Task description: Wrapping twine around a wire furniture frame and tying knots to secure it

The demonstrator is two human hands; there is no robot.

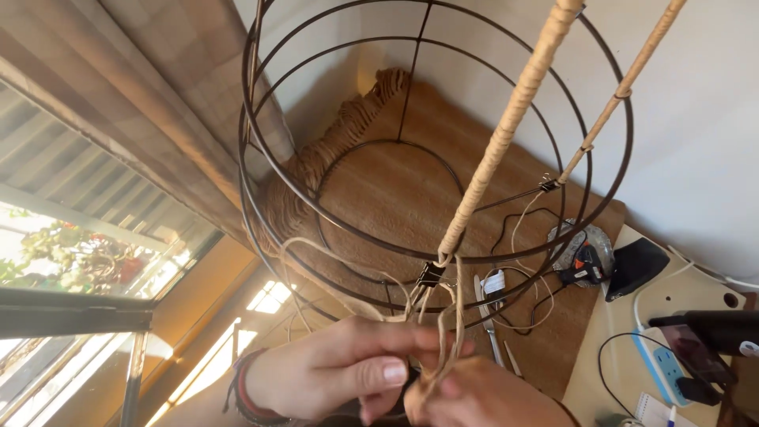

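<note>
Two hands sit close to the camera, low in the view. Left hand [332, 372] has its fingers bent, pinching thin tan twine [443, 332] with the thumb. Right hand [482, 395] touches it, also closed on the twine. One wire frame [261, 158] hangs above, with two twine-wrapped bars and two black clips.

Dark matt metal wire frame [316, 170]; rough fibrous jute twine [443, 332]; coarse woven mat [411, 198].
</note>
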